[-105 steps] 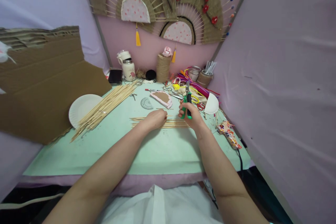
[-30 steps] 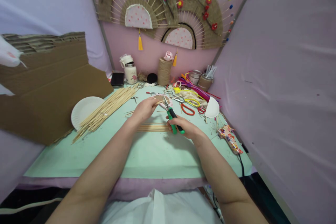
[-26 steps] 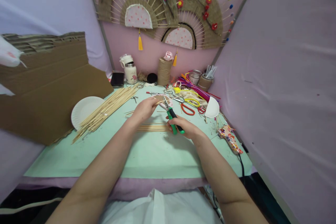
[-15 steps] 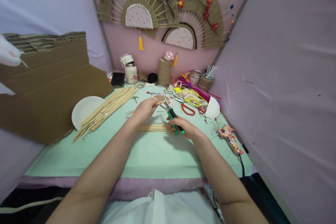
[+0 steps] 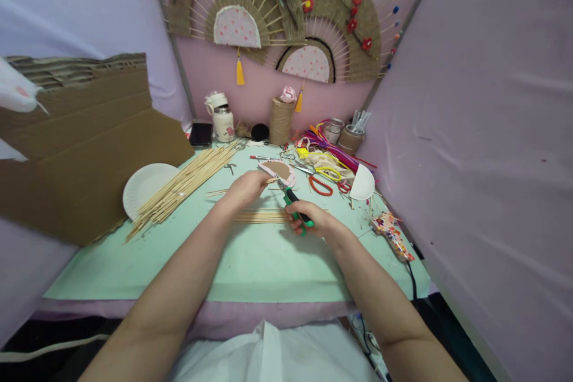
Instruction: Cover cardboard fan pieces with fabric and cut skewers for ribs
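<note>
The green-topped table [image 5: 277, 274] spread beneath both forearms. At its left stood a big torn cardboard sheet [image 5: 89, 149], and the flowered fans [image 5: 331, 12] hung on the pink wall behind. A thick bundle of sticks [image 5: 183, 188] lay slantwise, partly over the rim of a white paper plate [image 5: 139, 185]. Nearer the middle, a loose row of sticks [image 5: 259, 216] lay below the hands. The right hand [image 5: 311, 216] had its fingers wrapped around the handles of the green-and-black cutters [image 5: 292, 196], whose tip pointed up and to the left. The left hand [image 5: 248, 188] was just beside that tip, over the table, in front of a pink-edged half-round piece [image 5: 280, 171]. Smallest were the held sticks [image 5: 271, 180], pinched in its fingers, their ends at the cutters' jaws; whether the jaws had closed on them could not be told.
</note>
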Available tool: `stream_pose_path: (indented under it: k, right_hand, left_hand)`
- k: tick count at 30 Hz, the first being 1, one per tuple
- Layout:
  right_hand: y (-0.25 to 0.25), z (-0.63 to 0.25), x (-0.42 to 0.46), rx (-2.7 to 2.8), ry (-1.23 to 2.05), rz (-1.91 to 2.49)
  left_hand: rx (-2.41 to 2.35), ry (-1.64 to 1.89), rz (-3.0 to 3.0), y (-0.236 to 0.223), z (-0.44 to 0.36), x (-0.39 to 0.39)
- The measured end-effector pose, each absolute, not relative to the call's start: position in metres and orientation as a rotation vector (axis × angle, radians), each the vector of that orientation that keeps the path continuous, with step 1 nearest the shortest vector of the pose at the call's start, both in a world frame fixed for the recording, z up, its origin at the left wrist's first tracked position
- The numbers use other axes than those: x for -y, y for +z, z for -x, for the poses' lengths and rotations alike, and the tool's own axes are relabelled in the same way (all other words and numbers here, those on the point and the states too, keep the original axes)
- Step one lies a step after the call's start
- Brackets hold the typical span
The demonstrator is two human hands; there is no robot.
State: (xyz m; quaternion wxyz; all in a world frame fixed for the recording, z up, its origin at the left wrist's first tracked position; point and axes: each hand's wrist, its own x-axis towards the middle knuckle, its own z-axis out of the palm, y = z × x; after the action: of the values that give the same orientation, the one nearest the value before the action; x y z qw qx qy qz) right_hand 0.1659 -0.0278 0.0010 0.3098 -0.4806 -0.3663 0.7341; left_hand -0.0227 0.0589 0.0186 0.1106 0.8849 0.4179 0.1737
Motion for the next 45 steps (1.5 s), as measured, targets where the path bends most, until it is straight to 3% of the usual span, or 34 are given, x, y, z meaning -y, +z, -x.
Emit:
stream_pose_path:
  k: [12,21,33,45]
  right_hand:
    - [0.006,-0.168,0.025,0.862,1.875,1.202]
    - [0.003,-0.179,0.015,0.772,1.444,1.125]
    - [0.000,-0.183,0.012,0.817,1.288,1.110]
    - [0.004,-0.186,0.011,0.776,1.227,1.067]
  left_hand:
    - [-1.266,0.453,-2.595,0.020,0.025,-0.057]
    - [-1.423,0.280,-2.591,0.018,0.020,-0.054]
    - [-1.571,0.017,-2.525,0.015,0.010,-0.044]
    - [-1.303,-0.052,-2.728,0.004,-0.029,-0.007]
